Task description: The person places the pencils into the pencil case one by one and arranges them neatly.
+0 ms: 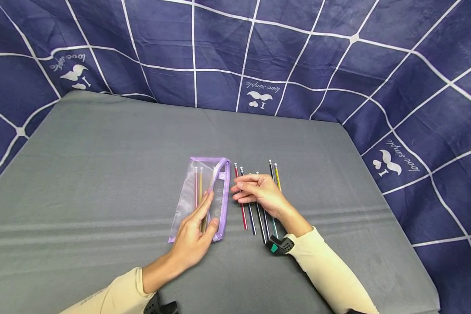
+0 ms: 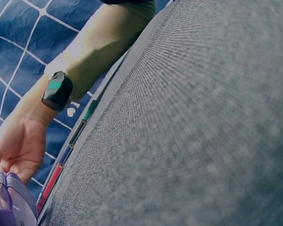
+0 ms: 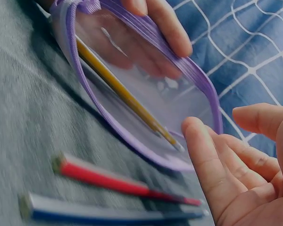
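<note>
A see-through pencil pouch (image 1: 183,213) with purple edging lies left of centre, its zip side facing right. My left hand (image 1: 192,240) holds the upper lip of its mouth, which gapes in the right wrist view. Inside lie a yellow pencil (image 3: 118,89) and a reddish pencil (image 1: 196,185). Just outside the mouth hovers my right hand (image 1: 263,192), fingers loosely bent, thumb apart, nothing between them. Below and around it several pencils lie side by side, among them a red pencil (image 1: 244,216) and a blue pencil (image 3: 113,214). The right hand partly hides some of them.
Grey cloth covers the table (image 1: 121,152), with a few creases running across it. A dark blue curtain (image 1: 220,48) with white lines hangs at the back and both sides. To the right of the right hand lie a black pencil (image 1: 272,170) and a yellow-ended pencil (image 1: 278,178).
</note>
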`<control>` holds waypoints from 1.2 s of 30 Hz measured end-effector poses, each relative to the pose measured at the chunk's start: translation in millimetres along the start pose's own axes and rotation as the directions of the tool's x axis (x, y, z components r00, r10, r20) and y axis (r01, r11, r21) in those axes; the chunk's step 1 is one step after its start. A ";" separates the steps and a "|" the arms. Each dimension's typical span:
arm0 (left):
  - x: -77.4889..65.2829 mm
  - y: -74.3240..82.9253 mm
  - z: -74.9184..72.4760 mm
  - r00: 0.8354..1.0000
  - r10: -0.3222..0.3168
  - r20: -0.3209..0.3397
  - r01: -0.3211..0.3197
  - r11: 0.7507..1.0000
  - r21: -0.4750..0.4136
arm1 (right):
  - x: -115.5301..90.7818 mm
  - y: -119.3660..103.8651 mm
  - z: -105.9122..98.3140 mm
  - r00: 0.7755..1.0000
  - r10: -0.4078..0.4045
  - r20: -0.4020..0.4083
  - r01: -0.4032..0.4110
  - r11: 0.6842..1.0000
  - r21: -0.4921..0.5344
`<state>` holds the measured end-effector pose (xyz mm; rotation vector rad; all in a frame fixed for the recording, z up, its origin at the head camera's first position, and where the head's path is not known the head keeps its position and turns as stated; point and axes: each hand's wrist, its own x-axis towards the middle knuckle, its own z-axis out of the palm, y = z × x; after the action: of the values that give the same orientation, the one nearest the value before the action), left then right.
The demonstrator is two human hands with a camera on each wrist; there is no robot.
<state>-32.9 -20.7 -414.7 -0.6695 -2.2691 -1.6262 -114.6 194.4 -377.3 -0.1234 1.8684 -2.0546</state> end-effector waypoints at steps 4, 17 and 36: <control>-0.3 0.1 -0.1 1.000 0.002 -0.005 -0.002 1.000 -0.007 | -6.1 -3.1 -17.2 0.997 -0.028 -0.068 0.027 1.000 -0.006; 0.1 -0.7 0.2 1.000 0.019 -0.012 -0.020 1.000 -0.011 | -18.0 -6.3 -78.1 0.941 -0.110 -0.320 0.108 0.994 -0.024; 0.0 -1.4 0.3 1.000 0.025 -0.010 -0.025 1.000 0.007 | -13.4 5.3 -104.8 0.908 -0.056 -0.414 -0.057 0.965 -0.254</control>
<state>-33.6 -20.8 -416.0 -0.6832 -2.2488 -1.6065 -132.6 297.5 -393.0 0.2773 2.3908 -1.9338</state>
